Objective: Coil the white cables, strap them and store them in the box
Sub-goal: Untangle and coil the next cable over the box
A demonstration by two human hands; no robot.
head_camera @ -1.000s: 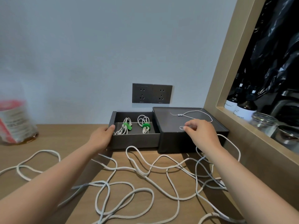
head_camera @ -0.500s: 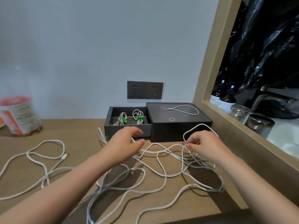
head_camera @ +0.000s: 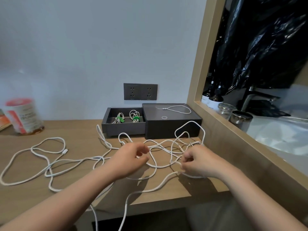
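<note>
White cables (head_camera: 83, 158) are spread in loose, tangled loops across the wooden tabletop (head_camera: 80, 130), from the left edge of the frame to right of centre. 2 strands are hung over the front edge. Strands at the right end of the tangle are pinched in the curled fingers of the right hand (head_camera: 197, 163), right of centre. The left hand (head_camera: 130, 158), at centre, is curled over the tangle with thumb and fingers apart; whether a strand is gripped cannot be told. Above both hands in the frame, the dark box (head_camera: 173, 129) is seen with its drawer (head_camera: 124, 128) pulled out to the left. Inside, 2 coiled cables (head_camera: 133, 113) are bound with green straps (head_camera: 135, 117).
</note>
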